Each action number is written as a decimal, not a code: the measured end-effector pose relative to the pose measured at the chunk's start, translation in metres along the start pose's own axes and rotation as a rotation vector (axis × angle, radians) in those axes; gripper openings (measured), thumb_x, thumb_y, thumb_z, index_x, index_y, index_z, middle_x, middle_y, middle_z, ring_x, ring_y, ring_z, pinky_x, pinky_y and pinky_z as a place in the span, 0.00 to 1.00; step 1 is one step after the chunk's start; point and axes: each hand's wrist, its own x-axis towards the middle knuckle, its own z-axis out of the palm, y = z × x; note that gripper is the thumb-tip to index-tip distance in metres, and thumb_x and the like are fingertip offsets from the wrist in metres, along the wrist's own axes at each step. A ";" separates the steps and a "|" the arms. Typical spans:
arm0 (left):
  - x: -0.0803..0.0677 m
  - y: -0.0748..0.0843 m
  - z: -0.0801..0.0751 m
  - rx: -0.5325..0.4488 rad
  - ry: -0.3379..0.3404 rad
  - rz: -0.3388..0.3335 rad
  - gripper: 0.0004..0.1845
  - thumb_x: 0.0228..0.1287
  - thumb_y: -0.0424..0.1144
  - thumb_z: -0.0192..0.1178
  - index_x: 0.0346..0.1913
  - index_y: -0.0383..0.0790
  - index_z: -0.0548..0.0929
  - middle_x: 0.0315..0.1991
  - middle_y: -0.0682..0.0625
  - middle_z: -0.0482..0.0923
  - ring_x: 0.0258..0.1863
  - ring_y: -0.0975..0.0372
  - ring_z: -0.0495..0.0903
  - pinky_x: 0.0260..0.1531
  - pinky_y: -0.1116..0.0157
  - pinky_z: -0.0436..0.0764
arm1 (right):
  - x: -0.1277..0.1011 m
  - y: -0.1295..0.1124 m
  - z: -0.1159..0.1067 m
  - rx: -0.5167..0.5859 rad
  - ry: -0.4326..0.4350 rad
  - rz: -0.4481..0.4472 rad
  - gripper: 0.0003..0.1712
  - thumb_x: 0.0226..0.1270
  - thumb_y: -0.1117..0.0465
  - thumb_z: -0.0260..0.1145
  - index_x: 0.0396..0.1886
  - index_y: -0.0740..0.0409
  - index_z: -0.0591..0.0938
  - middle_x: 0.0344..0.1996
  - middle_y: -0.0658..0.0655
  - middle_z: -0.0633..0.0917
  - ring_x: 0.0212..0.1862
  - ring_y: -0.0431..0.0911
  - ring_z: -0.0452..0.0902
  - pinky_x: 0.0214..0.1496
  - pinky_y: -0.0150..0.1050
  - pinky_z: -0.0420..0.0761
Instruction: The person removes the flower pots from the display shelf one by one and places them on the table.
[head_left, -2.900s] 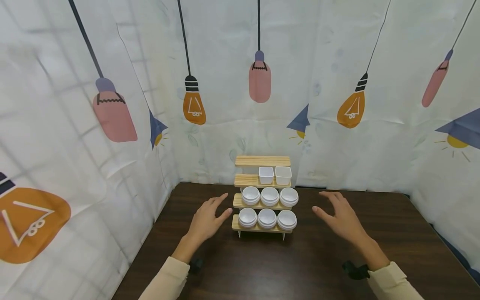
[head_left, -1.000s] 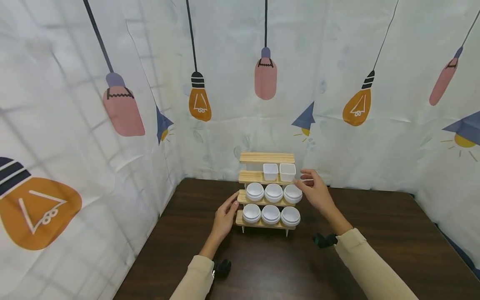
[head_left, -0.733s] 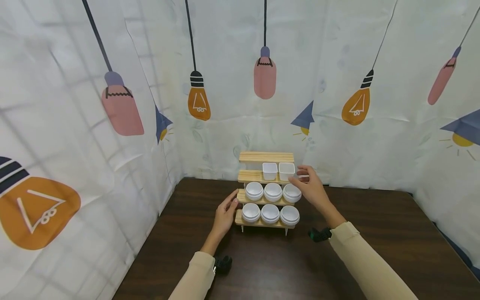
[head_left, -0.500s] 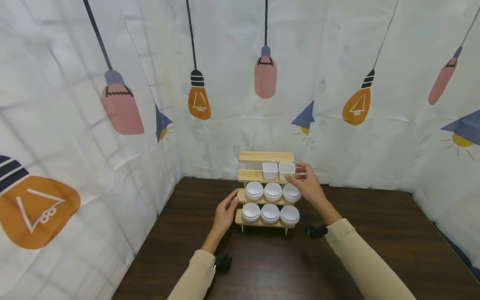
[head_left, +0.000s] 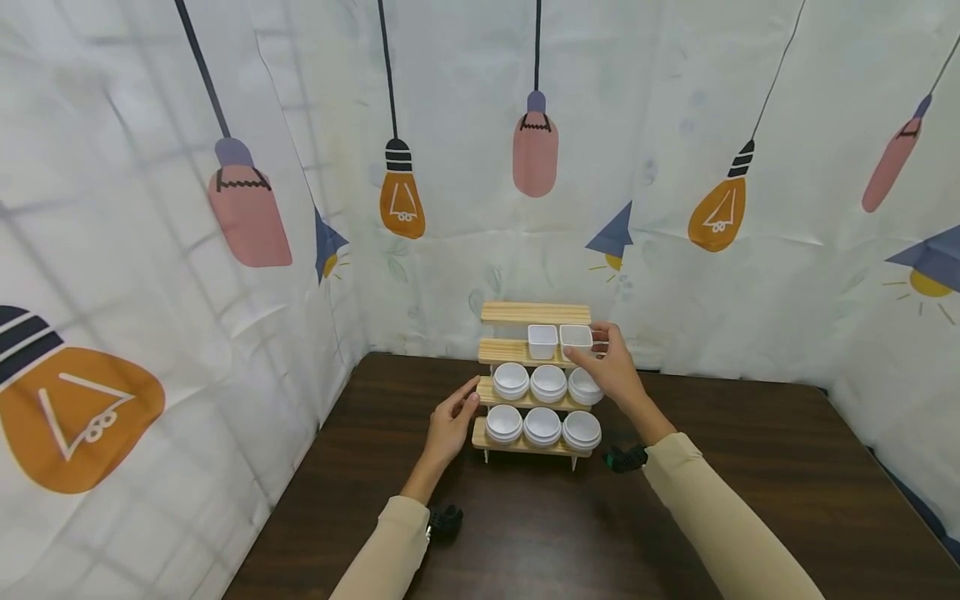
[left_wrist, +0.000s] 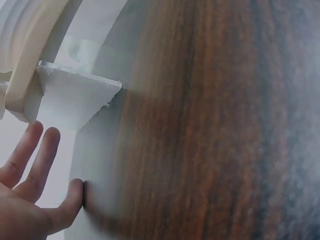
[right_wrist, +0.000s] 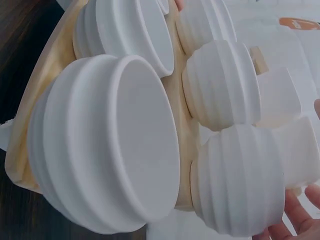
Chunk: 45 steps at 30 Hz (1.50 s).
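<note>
A tiered wooden rack (head_left: pixel 495 351) holds round white bowls (head_left: pixel 548 382) on its two lower steps and two square white bowls (head_left: pixel 542 342) on the step above. My left hand (head_left: pixel 450 427) is at the rack's left end; in the left wrist view its fingertips (left_wrist: pixel 50 137) meet or nearly meet a board end, thumb apart. My right hand (head_left: pixel 617 367) reaches around the right square bowl (head_left: pixel 576 337), thumb across its front and fingers by its right side. The right wrist view shows fingers (right_wrist: pixel 297 215) beside that bowl; firm contact is not visible. The bowl rests on its step.
The rack stands near the back of a dark wooden table (head_left: pixel 525 533). Its top board (head_left: pixel 536 313) is bare. Behind and to the left hang white curtains (head_left: pixel 450 275) printed with lamps. White supports (left_wrist: pixel 80 90) hold the boards up.
Both hands have come inward from the rack's sides. The left has stayed at the left end lately, while the right has moved left around the right square bowl. The bowls keep their places.
</note>
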 end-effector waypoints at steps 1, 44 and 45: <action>0.000 0.000 0.000 0.007 -0.002 -0.003 0.21 0.76 0.54 0.57 0.68 0.62 0.80 0.41 0.46 0.87 0.43 0.59 0.84 0.45 0.63 0.80 | 0.000 -0.001 0.001 0.000 0.003 0.000 0.49 0.65 0.44 0.73 0.76 0.57 0.60 0.67 0.67 0.68 0.66 0.62 0.68 0.71 0.58 0.70; 0.005 0.002 -0.004 0.013 -0.092 -0.021 0.23 0.78 0.48 0.56 0.72 0.51 0.76 0.46 0.40 0.86 0.45 0.53 0.84 0.38 0.59 0.87 | 0.000 -0.004 0.003 -0.005 0.068 0.061 0.48 0.63 0.44 0.75 0.75 0.55 0.63 0.67 0.64 0.70 0.65 0.59 0.67 0.65 0.56 0.73; 0.005 0.001 -0.005 0.013 -0.098 -0.016 0.23 0.78 0.48 0.56 0.72 0.51 0.75 0.47 0.39 0.86 0.44 0.53 0.84 0.37 0.60 0.87 | -0.001 -0.003 0.002 0.003 0.071 0.055 0.48 0.63 0.44 0.76 0.75 0.55 0.63 0.66 0.64 0.71 0.64 0.59 0.68 0.64 0.55 0.73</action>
